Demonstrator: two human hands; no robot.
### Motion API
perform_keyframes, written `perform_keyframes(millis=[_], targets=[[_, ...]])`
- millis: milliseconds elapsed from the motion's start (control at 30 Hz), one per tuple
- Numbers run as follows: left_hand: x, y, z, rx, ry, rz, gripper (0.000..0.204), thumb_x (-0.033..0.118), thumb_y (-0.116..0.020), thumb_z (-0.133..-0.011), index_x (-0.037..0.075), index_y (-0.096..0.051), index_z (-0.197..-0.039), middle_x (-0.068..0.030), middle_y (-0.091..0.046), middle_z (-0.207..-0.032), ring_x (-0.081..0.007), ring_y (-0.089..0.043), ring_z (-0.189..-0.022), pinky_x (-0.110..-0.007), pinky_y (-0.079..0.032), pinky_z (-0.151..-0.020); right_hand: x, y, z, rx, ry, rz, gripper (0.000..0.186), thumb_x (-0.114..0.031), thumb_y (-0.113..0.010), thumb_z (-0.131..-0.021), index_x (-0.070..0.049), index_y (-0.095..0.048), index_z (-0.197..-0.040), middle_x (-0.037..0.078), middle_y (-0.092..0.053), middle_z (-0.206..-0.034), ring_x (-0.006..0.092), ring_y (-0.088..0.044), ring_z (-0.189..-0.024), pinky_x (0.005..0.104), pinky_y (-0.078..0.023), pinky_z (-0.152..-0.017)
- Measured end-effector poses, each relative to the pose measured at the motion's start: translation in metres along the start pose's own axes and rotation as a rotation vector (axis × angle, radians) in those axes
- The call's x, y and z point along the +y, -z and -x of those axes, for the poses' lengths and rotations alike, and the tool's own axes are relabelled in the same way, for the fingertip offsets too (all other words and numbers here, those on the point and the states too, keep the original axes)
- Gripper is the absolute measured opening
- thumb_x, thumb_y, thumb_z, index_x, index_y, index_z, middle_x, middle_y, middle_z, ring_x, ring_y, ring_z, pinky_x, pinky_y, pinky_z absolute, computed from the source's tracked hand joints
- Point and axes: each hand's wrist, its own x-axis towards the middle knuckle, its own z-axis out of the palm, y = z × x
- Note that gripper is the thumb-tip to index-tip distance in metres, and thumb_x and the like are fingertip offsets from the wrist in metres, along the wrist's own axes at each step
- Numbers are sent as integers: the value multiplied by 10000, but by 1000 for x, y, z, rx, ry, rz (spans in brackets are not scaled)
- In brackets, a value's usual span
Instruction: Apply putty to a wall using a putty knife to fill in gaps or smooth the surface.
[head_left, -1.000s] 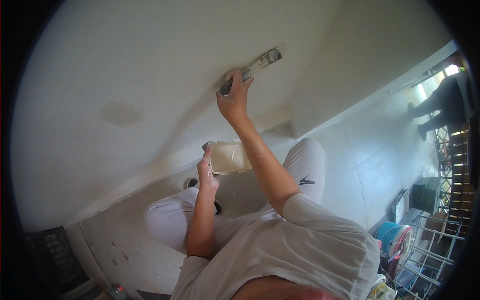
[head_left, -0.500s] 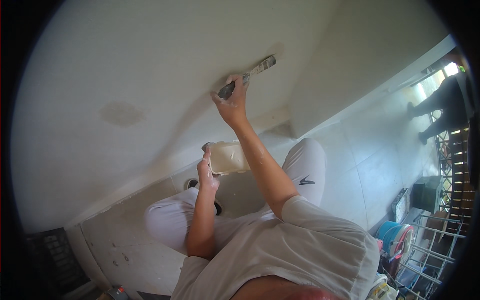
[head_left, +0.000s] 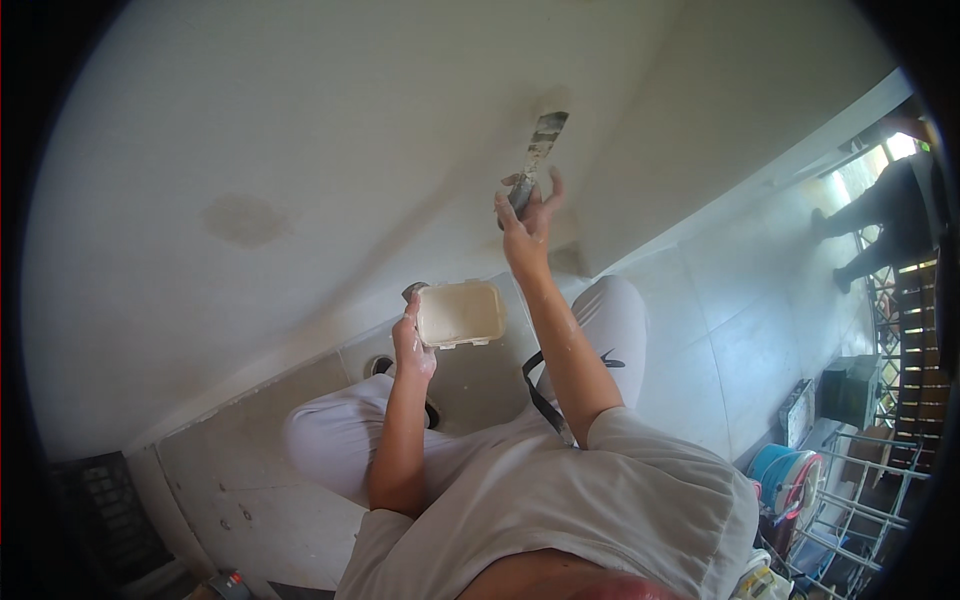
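My right hand (head_left: 530,228), smeared with white, grips the dark handle of a putty knife (head_left: 546,138). Its blade, coated in pale filler, is up by the wall (head_left: 330,110), close to a small darker patch (head_left: 554,97); whether it touches is hard to tell. Lower down, my left hand (head_left: 412,350) holds a cream rectangular plastic tub (head_left: 462,312) by its left side, opening turned up toward me. Beside those fingers a small grey piece (head_left: 412,290) pokes out, its kind unclear. A larger brownish patch (head_left: 246,220) marks the wall on the left.
A dark-clothed person (head_left: 895,215) stands at the far right. Nearer on that side are a blue bucket (head_left: 775,470), a wire rack (head_left: 850,510) and a dark green box (head_left: 850,388). A low ledge runs along the wall's foot; a dark grille (head_left: 110,510) is at lower left.
My right hand has shifted right and slightly down, and the putty knife now points more steeply upward. The tub stays nearly in place, its inside more visible. A dark strap has appeared near my lap.
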Motion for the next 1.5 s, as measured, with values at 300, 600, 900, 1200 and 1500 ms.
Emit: perform_keyframes(millis=[300, 600, 900, 1200, 1500], targets=[[-3, 3, 1, -12, -22, -35, 473, 372, -598, -936, -10, -570, -1213, -88, -628, -1152, -205, -616, -1062, -356, -484, -909, 42, 29, -39, -47, -19, 85, 412, -106, -586, -957, -48, -325, -1270, 29, -519, -866, 84, -493, -710, 238, -426, -579], [-4, 2, 1, -28, -15, -33, 477, 378, -593, -937, -7, -567, -1217, -88, -625, -1157, -209, -614, -1070, -360, -481, -914, 57, 54, -65, -116, -49, 351, 317, -100, -601, -935, -34, -431, -1194, -7, -471, -794, 93, -420, -693, 248, -396, -640], [-4, 1, 2, -24, -23, -40, 491, 385, -595, -936, -11, -562, -1223, -94, -622, -1170, -211, -611, -1080, -361, -483, -912, 59, 63, -74, -186, 3, 498, 292, -117, -602, -931, -6, -413, -1124, 108, -550, -825, 183, -505, -734, 299, -450, -694], [-4, -1, 2, -23, -24, -56, 490, 393, -587, -940, -3, -563, -1226, -90, -625, -1165, -209, -617, -1069, -357, -490, -899, 69, 81, -51, -173, -26, 469, 224, -133, -593, -951, -30, -415, -1041, 14, -453, -785, 108, -419, -710, 260, -397, -642], [-9, 6, -2, -61, -28, -32, 482, 386, -590, -939, -3, -565, -1223, -84, -625, -1160, -207, -619, -1064, -354, -487, -904, 56, 66, -65, -206, 7, 547, 258, -125, -595, -939, -33, -382, -1052, 107, -527, -773, 204, -491, -677, 331, -436, -645]])
